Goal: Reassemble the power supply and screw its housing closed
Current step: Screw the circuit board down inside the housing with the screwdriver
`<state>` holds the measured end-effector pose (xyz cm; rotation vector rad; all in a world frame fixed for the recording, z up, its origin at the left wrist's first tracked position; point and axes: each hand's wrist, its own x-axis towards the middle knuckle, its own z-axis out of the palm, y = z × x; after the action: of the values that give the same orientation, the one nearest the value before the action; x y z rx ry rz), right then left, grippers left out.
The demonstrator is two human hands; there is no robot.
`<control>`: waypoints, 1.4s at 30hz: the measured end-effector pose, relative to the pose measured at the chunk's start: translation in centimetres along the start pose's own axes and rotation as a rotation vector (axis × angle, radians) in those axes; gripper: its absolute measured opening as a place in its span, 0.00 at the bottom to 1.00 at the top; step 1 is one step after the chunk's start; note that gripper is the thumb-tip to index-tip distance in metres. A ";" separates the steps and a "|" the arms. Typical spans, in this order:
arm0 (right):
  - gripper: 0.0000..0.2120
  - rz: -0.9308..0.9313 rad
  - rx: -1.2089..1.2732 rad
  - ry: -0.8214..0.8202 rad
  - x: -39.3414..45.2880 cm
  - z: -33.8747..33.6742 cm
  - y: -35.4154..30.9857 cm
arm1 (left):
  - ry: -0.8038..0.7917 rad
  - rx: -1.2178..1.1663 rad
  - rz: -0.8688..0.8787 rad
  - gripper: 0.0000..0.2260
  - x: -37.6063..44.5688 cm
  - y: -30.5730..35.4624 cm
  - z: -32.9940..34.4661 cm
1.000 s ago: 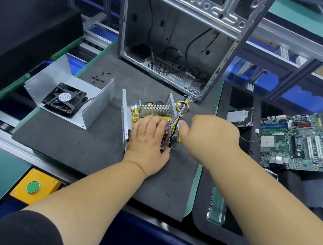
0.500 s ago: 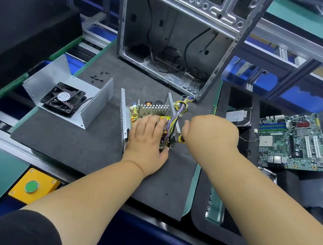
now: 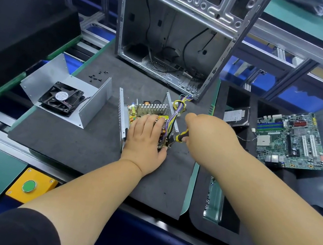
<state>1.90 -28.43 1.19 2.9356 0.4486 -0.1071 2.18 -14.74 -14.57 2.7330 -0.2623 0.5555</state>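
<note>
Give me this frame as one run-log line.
left hand flat on power supply board | right hand grips screwdriver at its corner | fan cover off

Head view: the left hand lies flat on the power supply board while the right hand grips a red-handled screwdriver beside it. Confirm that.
One detail is off: the screwdriver handle is yellow and black, not red. The head view shows the left hand flat on the power supply board and the right hand gripping it.

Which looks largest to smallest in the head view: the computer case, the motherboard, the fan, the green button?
1. computer case
2. motherboard
3. fan
4. green button

The case stands farthest yet looks biggest. The button lies nearest the camera and still looks smallest, so the order is safe.
</note>
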 end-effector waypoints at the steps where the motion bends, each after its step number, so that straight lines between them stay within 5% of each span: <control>1: 0.13 -0.012 -0.012 -0.004 0.1 -0.1 -0.2 | -0.010 0.000 -0.003 0.36 0.0 0.0 0.0; 13: 0.21 0.256 -0.049 0.019 2.0 0.6 -1.4 | -0.022 0.016 0.004 0.37 0.0 -0.1 0.3; 19: 0.10 0.119 0.106 0.103 0.7 0.7 -1.6 | 0.004 0.001 0.002 0.37 0.0 0.0 0.3; 24: 0.13 -0.015 0.143 0.077 0.3 0.4 -0.5 | 0.002 0.008 0.005 0.37 0.1 -0.1 0.3; 32: 0.23 0.194 -0.072 0.050 0.9 1.0 0.2 | 0.040 0.021 0.017 0.37 0.1 -0.1 0.4; 42: 0.12 0.078 0.170 0.054 0.3 1.3 0.2 | 0.010 0.016 0.006 0.37 0.1 0.0 0.2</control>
<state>2.18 -28.74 -0.09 3.1254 0.3475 -0.0594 2.30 -14.83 -14.72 2.7449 -0.2651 0.5757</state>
